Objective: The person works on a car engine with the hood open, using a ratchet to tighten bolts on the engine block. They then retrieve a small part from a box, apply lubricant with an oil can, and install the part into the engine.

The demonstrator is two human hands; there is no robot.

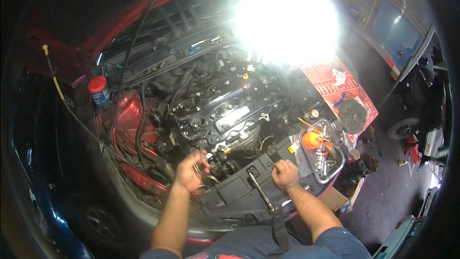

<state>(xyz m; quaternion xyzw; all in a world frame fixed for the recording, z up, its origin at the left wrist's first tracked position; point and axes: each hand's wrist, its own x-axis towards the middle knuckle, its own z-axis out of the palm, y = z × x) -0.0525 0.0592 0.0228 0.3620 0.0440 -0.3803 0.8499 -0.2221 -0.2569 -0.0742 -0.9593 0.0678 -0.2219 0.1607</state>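
At the front of the opened engine bay, my left hand (189,171) is curled beside the engine (230,117). A thin, pale, curved piece shows at its fingers, too small to name. My right hand (285,173) rests as a fist on the black front panel (230,191), with nothing showing in it. Between my hands a chrome ratchet (261,191) lies on that panel. Right of my right hand stands a metal tray (327,175) with an orange funnel-like piece (312,139) and several small metal parts.
A blue jar with a red lid (98,91) stands on the left fender. A dipstick-like cable (60,91) sticks out at the left. A red printed box (342,86) with a dark round piece (352,115) lies at the right. A bright lamp (290,21) glares above the bay.
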